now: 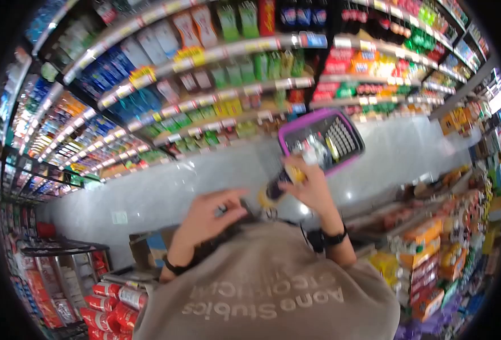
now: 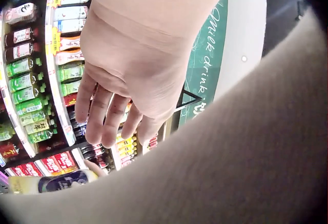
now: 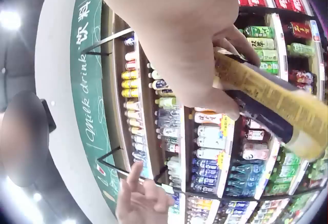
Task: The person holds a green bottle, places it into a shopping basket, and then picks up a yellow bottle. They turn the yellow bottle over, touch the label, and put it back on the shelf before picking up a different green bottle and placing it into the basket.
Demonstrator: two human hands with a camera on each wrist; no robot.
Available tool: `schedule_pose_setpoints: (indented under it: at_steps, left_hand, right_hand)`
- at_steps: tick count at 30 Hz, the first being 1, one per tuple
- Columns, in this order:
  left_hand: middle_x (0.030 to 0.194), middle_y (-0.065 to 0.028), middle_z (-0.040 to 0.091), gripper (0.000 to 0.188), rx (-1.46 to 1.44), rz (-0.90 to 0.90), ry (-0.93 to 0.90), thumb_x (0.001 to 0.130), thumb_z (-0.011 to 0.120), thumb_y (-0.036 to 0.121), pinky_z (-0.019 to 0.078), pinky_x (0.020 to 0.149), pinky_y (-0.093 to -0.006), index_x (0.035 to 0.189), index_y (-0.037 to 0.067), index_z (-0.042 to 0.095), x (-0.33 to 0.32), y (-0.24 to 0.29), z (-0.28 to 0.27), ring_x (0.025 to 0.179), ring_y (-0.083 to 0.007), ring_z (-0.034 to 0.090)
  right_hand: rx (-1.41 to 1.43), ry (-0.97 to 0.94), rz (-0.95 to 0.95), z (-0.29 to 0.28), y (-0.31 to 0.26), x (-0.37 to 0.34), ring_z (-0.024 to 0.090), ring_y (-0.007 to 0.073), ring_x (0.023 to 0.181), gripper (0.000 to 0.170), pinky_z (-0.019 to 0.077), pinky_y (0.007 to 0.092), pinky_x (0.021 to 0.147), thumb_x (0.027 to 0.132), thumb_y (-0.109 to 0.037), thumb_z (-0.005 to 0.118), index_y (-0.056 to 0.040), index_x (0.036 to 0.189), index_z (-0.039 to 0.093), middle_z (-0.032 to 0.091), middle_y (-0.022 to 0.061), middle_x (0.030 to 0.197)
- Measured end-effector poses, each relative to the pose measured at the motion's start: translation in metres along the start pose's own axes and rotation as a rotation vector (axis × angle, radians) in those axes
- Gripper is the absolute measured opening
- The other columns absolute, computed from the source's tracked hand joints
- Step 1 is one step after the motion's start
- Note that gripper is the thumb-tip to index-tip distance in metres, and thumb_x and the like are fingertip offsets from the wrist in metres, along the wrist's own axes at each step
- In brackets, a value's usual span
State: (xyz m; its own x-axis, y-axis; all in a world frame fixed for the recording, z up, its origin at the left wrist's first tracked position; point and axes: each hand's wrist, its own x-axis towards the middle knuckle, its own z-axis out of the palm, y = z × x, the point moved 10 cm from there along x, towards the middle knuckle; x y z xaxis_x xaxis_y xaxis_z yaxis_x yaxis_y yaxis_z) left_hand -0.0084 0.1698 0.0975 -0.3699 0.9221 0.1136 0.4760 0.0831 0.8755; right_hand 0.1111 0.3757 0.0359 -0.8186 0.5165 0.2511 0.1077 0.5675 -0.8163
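Observation:
In the head view the right hand [image 1: 314, 190] grips a bottle [image 1: 275, 189] with a yellowish body and a dark label, which slants toward the person's chest. The right wrist view has that bottle [image 3: 274, 103] between the thumb and fingers of the right hand [image 3: 197, 54]. The left hand [image 1: 209, 220] is just left of the bottle, apart from it and holding nothing. In the left wrist view the left hand's [image 2: 133, 75] fingers are relaxed and slightly bent, with the bottle [image 2: 66, 182] at the lower left.
A shopping basket with a purple rim [image 1: 283, 135] and items inside lies beyond the right hand. Shelves of drinks [image 1: 228, 73] curve across the far side of the grey floor [image 1: 199, 175]. Cartons and packs [image 1: 423, 249] stand at the right, red packs [image 1: 107, 309] at the lower left.

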Motion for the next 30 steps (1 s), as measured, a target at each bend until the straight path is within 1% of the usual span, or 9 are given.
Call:
schedule_pose_setpoints:
  at_steps: [3,7,13,17,22,23,26,29,30]
  left_hand:
    - [0.105,-0.0072,0.071,0.047,0.037,-0.076,-0.056,0.091,0.078,0.02,0.0564,0.082,-0.0325,0.135,0.012,0.064,0.004,-0.019,0.011,0.09,-0.0202,0.07]
    - [0.131,-0.0162,0.064,0.065,0.239,0.06,-0.136,0.091,0.077,0.038,0.0562,0.093,-0.0398,0.144,0.009,0.054,0.026,-0.015,0.027,0.115,-0.034,0.066]
    - [0.132,-0.0185,0.066,0.075,0.238,-0.058,-0.113,0.085,0.08,0.043,0.0526,0.098,-0.0461,0.145,0.009,0.052,0.048,-0.033,0.032,0.118,-0.0417,0.064]
    - [0.125,-0.0171,0.069,0.068,0.372,-0.197,-0.206,0.087,0.077,0.037,0.0551,0.093,-0.0475,0.144,0.011,0.052,0.067,-0.03,0.019,0.11,-0.0412,0.068]
    - [0.122,-0.0156,0.07,0.065,0.402,0.223,0.046,0.087,0.077,0.032,0.056,0.092,-0.0445,0.145,0.014,0.053,0.106,0.012,-0.032,0.109,-0.0346,0.069]
    - [0.121,-0.0153,0.07,0.065,0.407,0.283,0.068,0.087,0.077,0.03,0.0562,0.092,-0.0436,0.145,0.014,0.053,0.113,0.026,-0.046,0.109,-0.0332,0.069]
    - [0.123,-0.0104,0.07,0.058,0.47,0.009,0.228,0.087,0.08,0.02,0.0561,0.095,-0.0407,0.138,0.009,0.056,0.128,0.046,-0.096,0.116,-0.0278,0.068]
    - [0.124,-0.0136,0.067,0.06,-0.042,0.12,0.46,0.087,0.082,0.019,0.0518,0.101,-0.041,0.138,0.004,0.054,0.159,-0.01,-0.159,0.117,-0.0285,0.066]
    - [0.125,-0.0128,0.066,0.058,-0.156,0.152,0.523,0.088,0.08,0.015,0.0521,0.101,-0.0401,0.138,0.003,0.053,0.167,-0.004,-0.18,0.116,-0.0269,0.066]
  right_hand:
    - [0.148,-0.076,-0.132,0.002,-0.021,0.005,0.063,0.0279,0.115,0.061,0.0484,0.0395,0.101,0.065,-0.011,0.094,-0.0059,0.121,0.07,0.067,0.0128,0.122]
    - [0.063,-0.22,-0.179,0.007,-0.076,0.011,0.062,0.0356,0.117,0.066,0.0508,0.041,0.099,0.064,-0.011,0.093,-0.0128,0.125,0.071,0.06,0.015,0.133]
    - [-0.111,-0.114,-0.413,0.002,-0.129,0.026,0.068,0.0324,0.116,0.073,0.0589,0.041,0.09,0.068,-0.017,0.089,-0.0276,0.136,0.068,0.039,0.0225,0.159]
    - [-0.036,-0.193,-0.442,-0.004,-0.139,0.043,0.062,0.035,0.127,0.069,0.0573,0.0412,0.095,0.068,-0.017,0.09,-0.0272,0.133,0.07,0.035,0.0256,0.161]
    - [-0.011,-0.078,-0.619,-0.007,-0.143,0.048,0.04,0.0484,0.145,0.048,0.0458,0.0494,0.109,0.077,-0.011,0.086,-0.0191,0.123,0.077,-0.004,0.031,0.169]
    - [0.021,-0.029,-0.625,-0.014,-0.141,0.044,0.04,0.0478,0.146,0.044,0.0461,0.0493,0.109,0.077,-0.01,0.086,-0.0181,0.12,0.077,-0.003,0.0304,0.17]
    - [0.114,0.099,-0.628,-0.037,-0.129,0.041,0.047,0.0433,0.142,0.032,0.0485,0.0485,0.108,0.078,-0.008,0.081,-0.0121,0.109,0.08,0.005,0.0273,0.17]
    - [0.305,0.064,-0.352,-0.056,-0.088,0.054,0.054,0.0388,0.135,0.032,0.0478,0.048,0.108,0.077,-0.003,0.079,-0.0087,0.108,0.08,0.018,0.0283,0.167]
    - [0.325,0.081,-0.336,-0.062,-0.084,0.055,0.061,0.0312,0.124,0.03,0.0503,0.0434,0.103,0.079,-0.002,0.077,-0.0039,0.109,0.078,0.033,0.0228,0.163]
